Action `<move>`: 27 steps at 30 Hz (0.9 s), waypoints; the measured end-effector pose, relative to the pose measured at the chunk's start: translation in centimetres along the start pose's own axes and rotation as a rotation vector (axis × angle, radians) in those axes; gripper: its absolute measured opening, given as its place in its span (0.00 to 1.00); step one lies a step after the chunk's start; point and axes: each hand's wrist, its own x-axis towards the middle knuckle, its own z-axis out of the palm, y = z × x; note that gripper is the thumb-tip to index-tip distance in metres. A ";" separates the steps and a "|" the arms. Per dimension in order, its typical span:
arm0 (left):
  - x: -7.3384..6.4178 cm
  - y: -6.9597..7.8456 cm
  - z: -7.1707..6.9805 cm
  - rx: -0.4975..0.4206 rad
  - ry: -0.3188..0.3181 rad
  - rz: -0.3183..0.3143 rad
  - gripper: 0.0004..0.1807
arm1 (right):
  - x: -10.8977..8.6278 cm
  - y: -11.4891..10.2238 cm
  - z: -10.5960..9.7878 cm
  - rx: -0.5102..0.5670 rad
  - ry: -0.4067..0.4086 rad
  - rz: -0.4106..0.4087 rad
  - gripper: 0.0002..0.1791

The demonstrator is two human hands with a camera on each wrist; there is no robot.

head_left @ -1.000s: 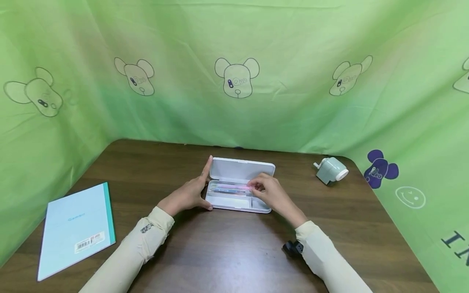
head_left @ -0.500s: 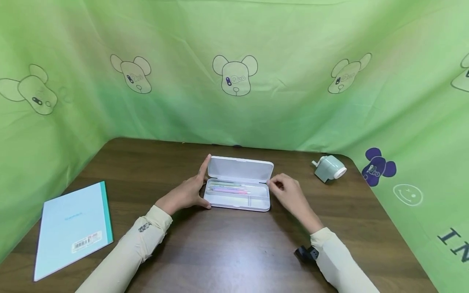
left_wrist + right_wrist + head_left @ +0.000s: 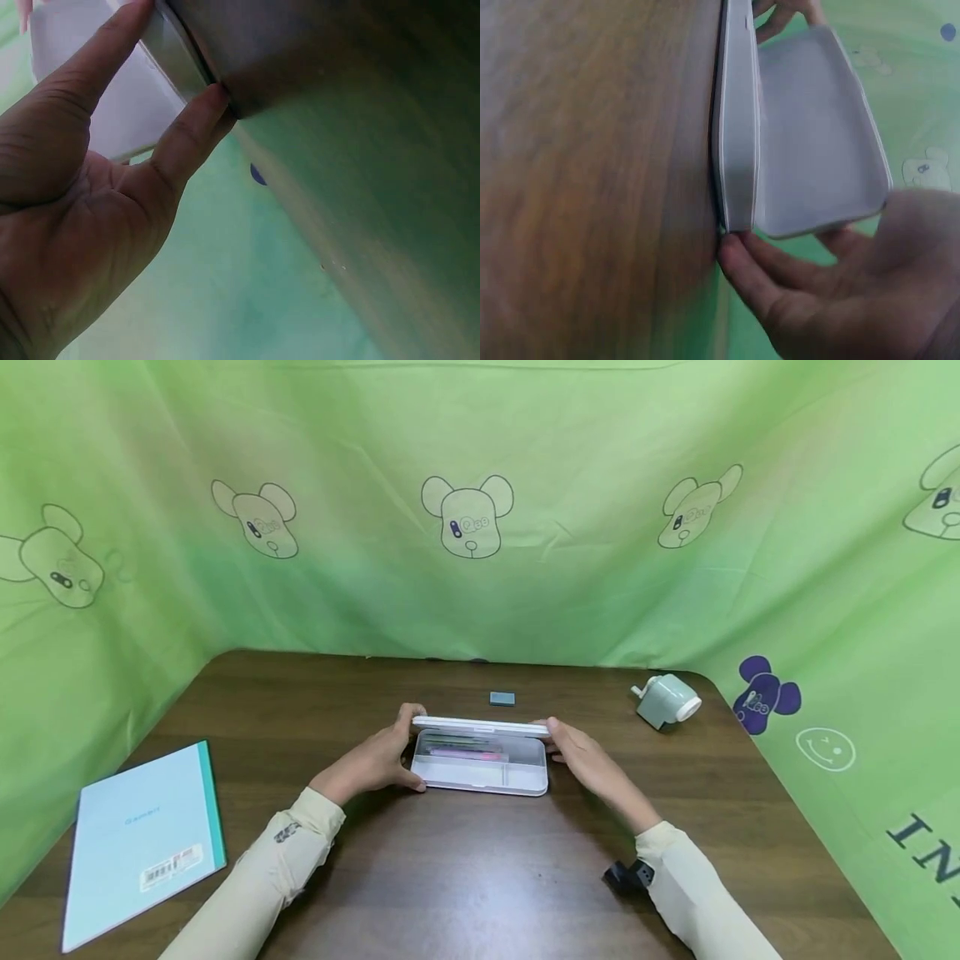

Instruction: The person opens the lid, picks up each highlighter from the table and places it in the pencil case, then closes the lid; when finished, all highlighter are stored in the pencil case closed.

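A white pencil case (image 3: 525,781) lies on the table with its lid (image 3: 480,727) tilted partly down over the back of the tray. Several slim pens or pencils (image 3: 465,752) lie in the rear compartment; the front compartments look bare. My left hand (image 3: 378,760) grips the left end, thumb at the front corner and fingers up at the lid. At the right end, my right hand (image 3: 588,764) holds the lid's edge, and in the right wrist view its fingertips (image 3: 731,251) touch the end of the base. The left wrist view shows the left thumb and finger spanning the case.
A small blue block (image 3: 502,698), possibly an eraser, lies behind the case. A grey-green pencil sharpener (image 3: 666,702) with a crank stands at the back right. On the left lies a light blue notebook (image 3: 142,843). Green printed cloth (image 3: 465,593) hangs behind the table.
My right hand left the pens and moved right to the lid's end. The lid swung from standing up to tilted down, uncovering the blue block behind. The left fingers moved with the lid.
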 end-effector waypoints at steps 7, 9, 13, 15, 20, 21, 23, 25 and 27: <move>-0.4 -0.5 -0.4 0.083 -0.046 0.024 0.50 | -0.3 1.3 -1.6 -0.145 -0.164 -0.198 0.29; -1.3 1.4 -1.0 0.095 -0.071 -0.026 0.50 | -0.3 1.5 -1.7 -0.214 -0.170 -0.230 0.30; -1.8 3.0 -1.1 0.115 -0.092 -0.097 0.46 | -0.3 1.3 -1.6 -0.261 -0.187 -0.190 0.35; -1.7 3.4 -0.9 0.126 -0.089 -0.105 0.45 | -0.4 1.2 -1.6 -0.282 -0.188 -0.169 0.36; -1.1 4.1 -0.1 0.160 -0.073 -0.096 0.45 | -0.7 1.1 -1.7 -0.301 -0.165 -0.148 0.36; -1.0 4.3 0.0 0.163 -0.070 -0.097 0.45 | -0.8 1.2 -1.7 -0.301 -0.158 -0.147 0.36; -0.6 4.5 0.3 0.172 -0.070 -0.098 0.45 | -0.9 1.5 -1.9 -0.301 -0.147 -0.147 0.36; -0.6 4.6 0.5 0.184 -0.070 -0.104 0.45 | -1.0 1.8 -1.8 -0.295 -0.142 -0.144 0.36; -0.6 4.6 0.8 0.188 -0.069 -0.118 0.44 | -1.2 2.2 -1.6 -0.280 -0.144 -0.145 0.36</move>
